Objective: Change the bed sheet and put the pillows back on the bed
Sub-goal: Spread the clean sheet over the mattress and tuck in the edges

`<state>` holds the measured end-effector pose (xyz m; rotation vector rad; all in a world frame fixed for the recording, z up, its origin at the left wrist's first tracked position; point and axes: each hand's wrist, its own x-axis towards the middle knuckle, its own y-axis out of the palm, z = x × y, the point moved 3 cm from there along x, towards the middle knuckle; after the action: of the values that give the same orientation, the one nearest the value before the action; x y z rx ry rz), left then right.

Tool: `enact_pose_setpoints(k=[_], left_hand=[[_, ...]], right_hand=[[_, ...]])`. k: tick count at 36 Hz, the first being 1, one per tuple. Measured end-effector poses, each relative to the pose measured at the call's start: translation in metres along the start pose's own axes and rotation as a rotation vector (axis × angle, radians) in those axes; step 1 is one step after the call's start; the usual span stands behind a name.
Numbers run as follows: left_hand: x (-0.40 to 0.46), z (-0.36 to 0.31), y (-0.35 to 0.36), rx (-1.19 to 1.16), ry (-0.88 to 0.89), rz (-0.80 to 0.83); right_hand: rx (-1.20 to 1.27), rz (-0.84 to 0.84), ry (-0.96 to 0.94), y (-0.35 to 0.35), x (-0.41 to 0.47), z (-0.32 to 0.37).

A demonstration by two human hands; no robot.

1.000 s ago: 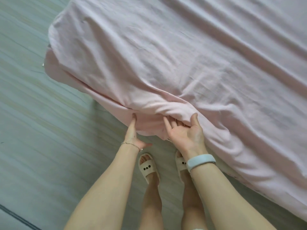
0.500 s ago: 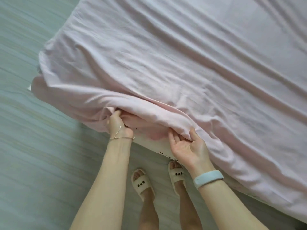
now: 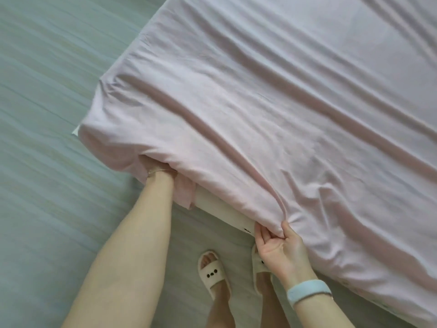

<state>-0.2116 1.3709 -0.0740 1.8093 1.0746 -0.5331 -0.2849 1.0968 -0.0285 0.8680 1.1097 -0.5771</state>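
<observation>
A pale pink bed sheet (image 3: 272, 110) lies wrinkled over the mattress, draped round its near corner. A strip of the cream mattress side (image 3: 220, 205) shows bare below the sheet's edge. My left hand (image 3: 153, 168) reaches under the sheet at the corner; only the wrist with its thin bracelet shows, the fingers are hidden by cloth. My right hand (image 3: 276, 247) pinches a fold of the sheet's edge between thumb and fingers, palm up, a light blue band on the wrist. No pillows are in view.
Grey-green striped floor (image 3: 47, 162) spreads to the left and below the bed. My feet in cream slippers (image 3: 212, 273) stand close against the bed's side, the right slipper partly behind my right hand.
My left hand has pushed deeper under the sheet at the corner, now hidden to the wrist. My right hand has slid right along the edge, pulling the sheet; more mattress side shows.
</observation>
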Motion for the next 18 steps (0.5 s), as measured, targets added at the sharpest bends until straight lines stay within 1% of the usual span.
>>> enact_pose_setpoints(k=[1, 2, 4, 7, 10, 15, 18], left_hand=[[0.002, -0.006, -0.001, -0.081, 0.008, 0.042], [-0.002, -0.016, -0.005, -0.076, -0.007, 0.017], [-0.008, -0.024, -0.019, -0.064, -0.132, -0.018], [-0.021, -0.024, -0.06, -0.048, -0.211, -0.166], [-0.029, -0.032, -0.088, -0.046, -0.22, -0.254], [-0.03, -0.04, -0.103, 0.024, -0.259, -0.269], [-0.028, -0.046, -0.104, 0.014, -0.268, -0.275]], right_hand=[[-0.016, -0.046, 0.017, 0.002, 0.002, -0.005], [-0.029, -0.081, 0.025, 0.004, 0.006, -0.012], [-0.026, -0.1, 0.035, 0.01, 0.011, -0.024], [-0.089, -0.048, 0.068, 0.018, 0.015, -0.041], [-0.159, 0.005, 0.122, 0.035, 0.017, -0.065], [-0.285, 0.068, 0.167, 0.068, 0.032, -0.114], [-0.399, 0.068, 0.136, 0.08, 0.048, -0.144]])
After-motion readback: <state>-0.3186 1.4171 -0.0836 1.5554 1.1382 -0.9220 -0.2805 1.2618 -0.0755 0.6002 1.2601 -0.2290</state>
